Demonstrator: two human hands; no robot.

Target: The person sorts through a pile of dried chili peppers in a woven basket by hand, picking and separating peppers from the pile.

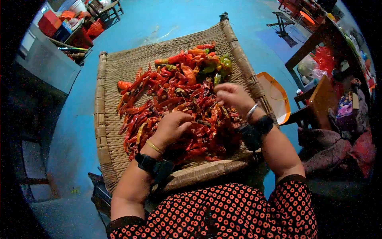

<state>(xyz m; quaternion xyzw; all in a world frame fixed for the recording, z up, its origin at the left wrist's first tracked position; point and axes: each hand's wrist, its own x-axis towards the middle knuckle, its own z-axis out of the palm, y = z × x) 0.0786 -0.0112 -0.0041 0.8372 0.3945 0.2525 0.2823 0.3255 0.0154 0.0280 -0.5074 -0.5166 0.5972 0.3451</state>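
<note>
orange-ringed black top (223, 209) | black cuffs (293, 179) | gold bangle (154, 147), left | silver bangle (251, 112), right | black wrist straps (145, 161)

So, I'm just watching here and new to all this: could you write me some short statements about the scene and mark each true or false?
1. The peppers lie on a woven surface. True.
2. Every pepper is red. False: some green peppers lie at the far right of the pile.
3. A silver-coloured bangle sits on the wrist of the right hand. True.
4. The floor is yellow. False: it is blue.
5. The left hand is over the floor. False: it is over the pile.
</note>
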